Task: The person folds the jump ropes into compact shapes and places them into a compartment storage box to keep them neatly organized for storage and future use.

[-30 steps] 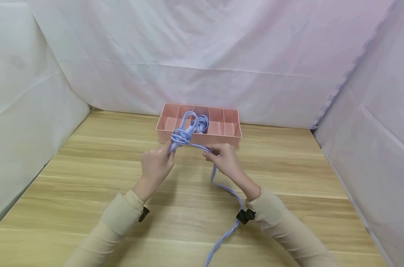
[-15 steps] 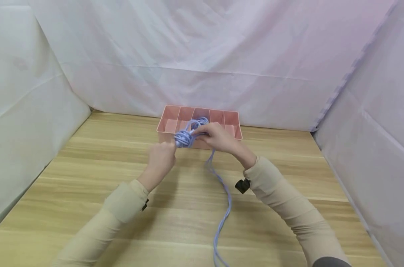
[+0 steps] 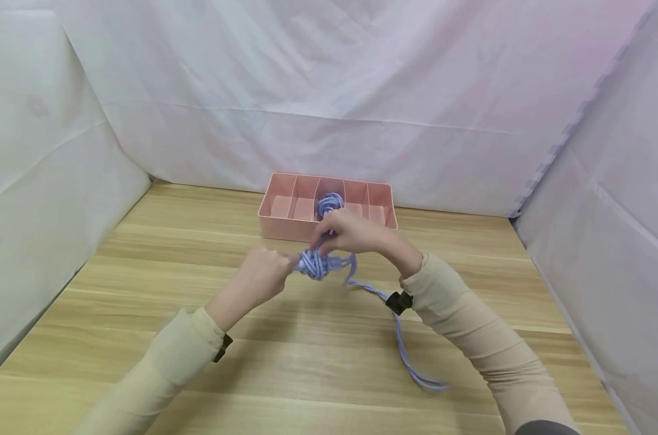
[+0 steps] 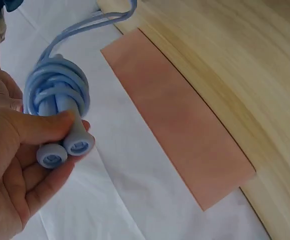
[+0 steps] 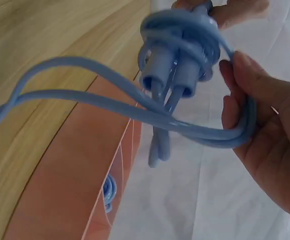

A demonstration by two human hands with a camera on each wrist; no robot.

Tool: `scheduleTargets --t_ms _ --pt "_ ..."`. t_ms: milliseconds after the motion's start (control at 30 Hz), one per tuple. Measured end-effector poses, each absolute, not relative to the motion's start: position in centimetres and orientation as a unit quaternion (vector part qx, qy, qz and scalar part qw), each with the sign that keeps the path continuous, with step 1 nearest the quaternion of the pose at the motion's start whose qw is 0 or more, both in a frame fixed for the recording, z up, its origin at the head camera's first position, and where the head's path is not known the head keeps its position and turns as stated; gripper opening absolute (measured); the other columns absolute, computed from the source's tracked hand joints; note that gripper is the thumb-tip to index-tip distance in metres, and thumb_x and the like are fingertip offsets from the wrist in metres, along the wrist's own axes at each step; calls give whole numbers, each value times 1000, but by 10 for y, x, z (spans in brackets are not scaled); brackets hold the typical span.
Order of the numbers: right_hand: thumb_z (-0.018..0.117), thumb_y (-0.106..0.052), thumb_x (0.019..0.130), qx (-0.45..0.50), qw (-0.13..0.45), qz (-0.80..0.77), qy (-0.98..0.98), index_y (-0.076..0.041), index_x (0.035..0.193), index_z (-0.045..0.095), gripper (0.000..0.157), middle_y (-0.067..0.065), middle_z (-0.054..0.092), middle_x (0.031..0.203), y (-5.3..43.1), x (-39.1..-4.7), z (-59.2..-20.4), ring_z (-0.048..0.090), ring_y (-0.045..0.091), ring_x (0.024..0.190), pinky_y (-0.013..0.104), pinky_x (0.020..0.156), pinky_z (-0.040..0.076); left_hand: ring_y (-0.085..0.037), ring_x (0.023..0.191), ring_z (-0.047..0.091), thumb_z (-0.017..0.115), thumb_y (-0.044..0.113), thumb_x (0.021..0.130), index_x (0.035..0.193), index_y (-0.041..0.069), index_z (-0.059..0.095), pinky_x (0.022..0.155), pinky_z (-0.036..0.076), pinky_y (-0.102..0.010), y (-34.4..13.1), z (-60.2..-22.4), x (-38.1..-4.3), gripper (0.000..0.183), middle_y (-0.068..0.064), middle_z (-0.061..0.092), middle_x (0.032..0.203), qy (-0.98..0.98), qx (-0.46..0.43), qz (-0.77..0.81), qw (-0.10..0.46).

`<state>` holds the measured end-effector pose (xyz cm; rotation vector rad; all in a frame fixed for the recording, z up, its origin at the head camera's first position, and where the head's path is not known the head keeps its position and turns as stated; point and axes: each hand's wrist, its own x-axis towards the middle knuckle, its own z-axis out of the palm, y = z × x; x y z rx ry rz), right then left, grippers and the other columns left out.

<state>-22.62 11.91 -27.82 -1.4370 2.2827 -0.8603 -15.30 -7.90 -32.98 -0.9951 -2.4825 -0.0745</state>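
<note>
A light-blue jump rope [image 3: 314,264] hangs above the table, part of its cord wound in a bundle around its two handles. My left hand [image 3: 266,272] pinches the handles [image 4: 77,137] side by side near their ends, thumb across them, as the left wrist view shows. At the other side of the bundle, my right hand [image 3: 353,232] grips the doubled cord [image 5: 200,131] in curled fingers. From there the loose cord trails down toward the table, to the right. Behind the hands stands a pink divided box [image 3: 287,228].
Another coiled blue rope [image 3: 330,204] sits in the box's middle compartment. The box stands on the wooden table [image 3: 187,241] near its back edge, with white cloth [image 3: 209,145] hanging behind and at both sides.
My right hand has carried the cord leftward and around the bundle, adding wraps. The bundle has come lower and toward me, its handles now pointing sideways. The loose tail is shorter, its end now in view.
</note>
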Motion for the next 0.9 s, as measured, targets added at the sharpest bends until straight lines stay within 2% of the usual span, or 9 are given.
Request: scheduleTargets --t_ms 167,333,433,700,800,900 --pt "69 -2 77 -478 248 -406 739 5 85 67 11 4 67 80 124 -229 -286 61 10 69 24 63 51 -8 44 33 74 10 71 71 14 58 37 28 -23 -83 -330 -147 17 7 48 52 -880 -403 -150 200" --pt "67 0 79 -443 372 -477 661 17 91 59 22 2 66 84 129 -231 -294 57 8 66 19 58 47 -7 55 59 75 9 70 85 8 71 49 45 -18 -85 -333 -140 16 1 69 72 -835 -449 -263 178" --pt "65 1 80 -438 420 -473 639 19 95 58 25 2 66 86 134 -233 -297 56 8 62 17 55 46 -9 63 64 75 7 70 92 5 71 55 49 -16 -85 -336 -139 23 -5 70 81 -822 -464 -295 146" --pt "56 7 85 -429 465 -440 637 20 98 58 19 3 69 84 140 -238 -307 57 7 65 18 53 46 -2 61 60 75 10 70 94 5 72 56 47 -14 -89 -339 -136 24 -4 70 80 -843 -471 -259 31" --pt "57 5 84 -416 447 -445 655 19 97 59 18 1 68 79 139 -236 -316 56 7 63 19 52 45 -2 60 60 75 10 71 95 5 71 55 46 -13 -88 -339 -135 25 -3 70 80 -834 -481 -269 27" --pt "59 4 83 -377 407 -466 689 18 96 60 18 2 65 72 141 -234 -327 54 7 58 19 50 44 -7 66 64 74 10 72 97 4 70 61 49 -14 -88 -340 -133 26 -5 70 85 -830 -471 -293 50"
